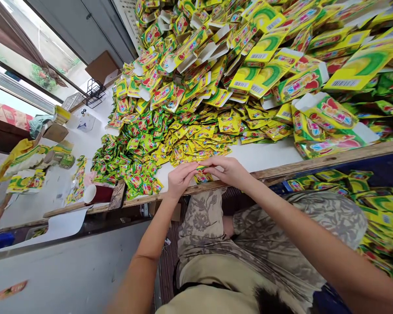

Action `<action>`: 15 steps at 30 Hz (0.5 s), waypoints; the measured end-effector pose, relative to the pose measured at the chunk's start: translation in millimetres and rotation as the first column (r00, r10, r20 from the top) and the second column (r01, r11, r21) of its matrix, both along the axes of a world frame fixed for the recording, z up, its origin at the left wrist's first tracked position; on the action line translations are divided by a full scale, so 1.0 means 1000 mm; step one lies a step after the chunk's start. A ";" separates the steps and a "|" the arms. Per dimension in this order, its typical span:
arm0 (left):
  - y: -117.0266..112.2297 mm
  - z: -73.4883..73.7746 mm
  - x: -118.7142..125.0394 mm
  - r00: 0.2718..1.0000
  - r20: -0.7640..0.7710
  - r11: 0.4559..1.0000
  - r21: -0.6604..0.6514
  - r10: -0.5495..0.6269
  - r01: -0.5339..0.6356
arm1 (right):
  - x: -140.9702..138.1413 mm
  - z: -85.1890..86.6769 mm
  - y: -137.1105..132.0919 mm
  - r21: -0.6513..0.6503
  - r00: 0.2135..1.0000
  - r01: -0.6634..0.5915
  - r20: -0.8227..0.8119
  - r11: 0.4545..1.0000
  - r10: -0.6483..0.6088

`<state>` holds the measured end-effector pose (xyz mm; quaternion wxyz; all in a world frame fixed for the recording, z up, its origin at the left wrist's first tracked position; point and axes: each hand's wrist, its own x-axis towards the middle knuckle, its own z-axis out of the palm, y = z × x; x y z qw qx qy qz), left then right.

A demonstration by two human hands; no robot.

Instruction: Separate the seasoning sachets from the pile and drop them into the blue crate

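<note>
At the table's front edge my left hand point(180, 178) and my right hand point(228, 171) meet with fingertips closed on a small yellow packet point(203, 176) printed in red and green. My fingers cover its upper part, so I cannot tell whether it is one packet or a small stack. Just beyond my hands lies a heap of yellow packets point(193, 144). Green packets point(134, 144) are piled to the left, some close to my left wrist. On the right, open yellow cartons point(330, 113) with white flaps lie near the edge.
A large mound of flat yellow cartons point(264, 52) covers the back. Along the front runs a wooden edge strip point(314, 162). At left are a dark red cup point(100, 194) lying on its side, a phone-like slab point(117, 195) and a black wire rack point(94, 92). Below right, more packets point(382, 213) fill a blue bin.
</note>
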<state>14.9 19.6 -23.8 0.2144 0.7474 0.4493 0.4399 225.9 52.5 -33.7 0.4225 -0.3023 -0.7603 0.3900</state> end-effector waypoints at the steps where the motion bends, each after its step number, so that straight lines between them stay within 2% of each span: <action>1: -0.001 -0.002 0.001 1.000 0.000 1.000 0.018 0.006 -0.006 | -0.001 -0.002 -0.002 0.011 1.000 0.009 -0.003 1.000 -0.009; 4: -0.004 -0.006 0.003 1.000 0.007 0.998 0.056 0.010 -0.011 | -0.002 -0.006 -0.008 0.028 0.999 0.030 0.015 0.999 -0.031; 7: -0.007 -0.007 0.006 0.999 0.004 0.998 0.042 0.038 -0.038 | -0.010 -0.009 -0.010 0.027 0.998 0.055 0.036 0.998 -0.056; 11: -0.013 -0.007 0.010 0.999 0.003 0.999 -0.003 0.042 -0.042 | -0.014 0.001 -0.013 0.041 0.992 0.130 -0.013 0.991 -0.129; 13: -0.021 -0.004 0.002 0.995 -0.017 0.995 -0.005 0.103 -0.103 | 0.012 0.011 -0.021 0.025 0.962 0.270 -0.038 0.962 -0.269; 15: -0.031 0.001 -0.017 0.961 -0.061 0.963 0.030 0.270 -0.269 | 0.069 0.017 -0.038 -0.050 0.899 0.438 0.008 0.898 -0.438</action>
